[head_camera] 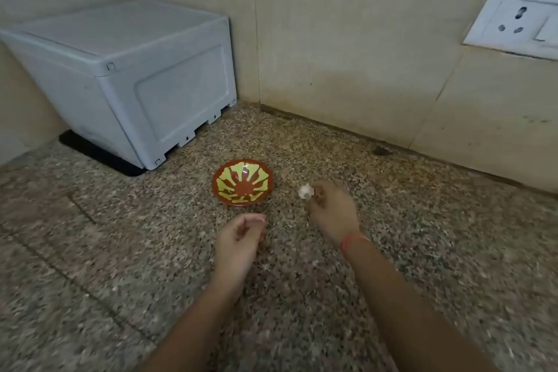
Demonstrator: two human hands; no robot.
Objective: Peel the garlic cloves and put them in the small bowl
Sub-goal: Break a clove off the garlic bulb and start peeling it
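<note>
A small red bowl with a yellow flower pattern stands on the speckled granite counter, and I see nothing inside it. Just to its right lies a white garlic piece in its papery skin. My right hand reaches it from the right, and its fingertips pinch the garlic. My left hand hovers below the bowl, a little in front of it, with loosely curled fingers that hold nothing I can see. A red thread band circles my right wrist.
A grey plastic box on a black base fills the back left corner. Tiled walls close the counter at the back and right, where a white wall socket sits. A small dark speck lies by the wall.
</note>
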